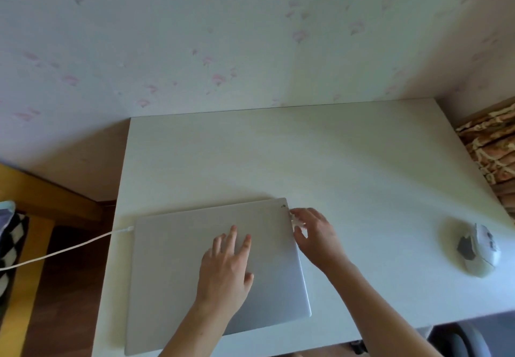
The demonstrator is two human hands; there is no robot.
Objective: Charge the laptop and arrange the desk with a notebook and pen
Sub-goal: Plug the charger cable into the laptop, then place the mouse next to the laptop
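A closed silver laptop [178, 262] lies on the white desk [348, 167], near the front left. A white charging cable [64, 250] runs from the left, off the desk edge, to the laptop's left side. My left hand [227, 270] rests flat on the lid, fingers spread. My right hand [315, 234] is at the laptop's right edge near the back corner, fingers pinched on a small white piece [296, 221] against that edge. No notebook or pen is in view.
A white and grey computer mouse [480, 248] sits on the desk at the right. A patterned brown cloth [493, 150] lies beyond the desk's right edge. A wooden floor and yellow furniture [28, 189] are at the left. A grey chair [468, 340] shows at the bottom right.
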